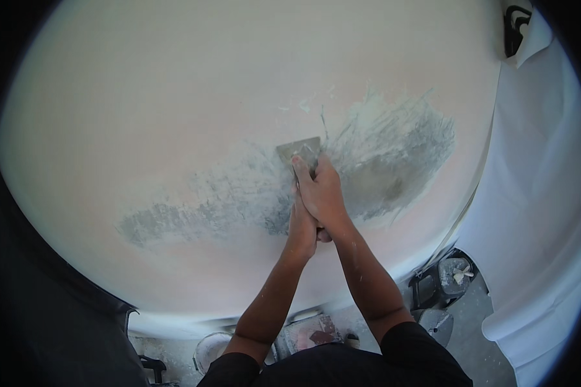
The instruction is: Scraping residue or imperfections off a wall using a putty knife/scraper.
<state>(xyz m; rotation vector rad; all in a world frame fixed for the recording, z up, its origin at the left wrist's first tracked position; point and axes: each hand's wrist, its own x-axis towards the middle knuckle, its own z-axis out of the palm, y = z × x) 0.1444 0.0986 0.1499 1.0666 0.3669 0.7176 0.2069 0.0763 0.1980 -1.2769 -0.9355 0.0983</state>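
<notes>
A wide metal putty knife (300, 147) has its blade against a pale curved wall panel (174, 96). My right hand (323, 191) grips it near the blade, with the thumb laid along the metal. Just below and to the left, my left hand (302, 225) is closed around the lower handle, pressed against my right hand; most of the handle is hidden by both. Rough grey filler (392, 174) spreads across the panel to the right of my hands, and a thinner, streaky grey patch (174, 217) runs off to the left.
White sheeting (527, 169) hangs at the right, dark sheeting (53, 300) at the left. On the floor are a bucket (212, 349), a black stool (452, 278) with a pale scrap on top, and a round grey-topped object (435, 325). A thin dark crack (324, 121) marks the panel.
</notes>
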